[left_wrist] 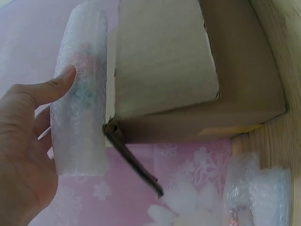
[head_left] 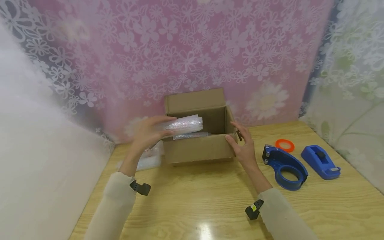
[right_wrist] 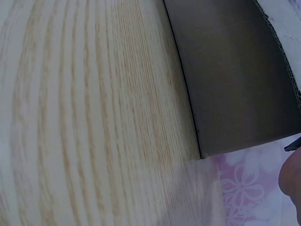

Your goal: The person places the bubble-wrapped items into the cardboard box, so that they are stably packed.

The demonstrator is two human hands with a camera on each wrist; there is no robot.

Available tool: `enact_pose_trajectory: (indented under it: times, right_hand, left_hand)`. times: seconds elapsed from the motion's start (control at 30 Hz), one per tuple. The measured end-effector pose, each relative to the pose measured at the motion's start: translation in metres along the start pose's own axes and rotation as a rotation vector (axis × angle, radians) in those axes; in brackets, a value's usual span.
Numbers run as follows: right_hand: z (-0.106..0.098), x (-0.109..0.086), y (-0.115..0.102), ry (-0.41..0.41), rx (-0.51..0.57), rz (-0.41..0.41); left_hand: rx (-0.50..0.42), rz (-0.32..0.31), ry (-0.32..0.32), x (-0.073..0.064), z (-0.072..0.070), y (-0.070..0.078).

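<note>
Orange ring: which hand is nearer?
Right. The right hand is left of the orange ring, at the right end of the box; the left hand is farther left, by the box's other end.

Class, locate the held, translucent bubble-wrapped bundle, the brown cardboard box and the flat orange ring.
Held, translucent bubble-wrapped bundle (left_wrist: 83,102): left wrist view, middle of the wrapping.
Brown cardboard box (head_left: 199,149): head view, front wall.
Flat orange ring (head_left: 286,150): head view, near side of its band.

Left of centre in the head view, the left grip (head_left: 147,130) is blurred; mid-frame, the box (head_left: 199,150) hides the lower part of a clear pack (head_left: 190,135). The right wrist view's right edge crops the right grip (right_wrist: 291,176). Whatever the bubble-wrapped bundle (left_wrist: 82,127) contains is too cloudy to tell.
</note>
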State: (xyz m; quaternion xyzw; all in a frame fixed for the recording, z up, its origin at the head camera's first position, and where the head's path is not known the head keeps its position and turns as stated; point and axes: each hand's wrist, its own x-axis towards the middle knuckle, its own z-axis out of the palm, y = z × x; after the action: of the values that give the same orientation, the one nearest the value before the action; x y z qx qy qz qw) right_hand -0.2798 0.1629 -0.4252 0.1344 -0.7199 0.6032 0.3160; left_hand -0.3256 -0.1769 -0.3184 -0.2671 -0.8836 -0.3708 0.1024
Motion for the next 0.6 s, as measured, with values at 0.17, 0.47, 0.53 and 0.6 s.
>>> enact_pose_trajectory:
  times: [0.17, 0.47, 0.53, 0.6]
  right_hand:
    - [0.001, 0.001, 0.003, -0.003, -0.005, -0.004]
    - [0.004, 0.002, 0.006, 0.006, 0.004, 0.011]
    - [0.006, 0.003, 0.007, 0.015, 0.014, 0.012]
    - [0.006, 0.003, 0.008, 0.026, 0.030, 0.012]
  left_hand:
    - [-0.080, 0.074, -0.028, 0.012, 0.014, 0.002]
    - [0.104, 0.110, -0.026, 0.028, 0.035, 0.011]
    - [0.178, 0.097, -0.035, 0.032, 0.040, 0.011]
    - [0.177, 0.090, -0.061, 0.036, 0.046, 0.009]
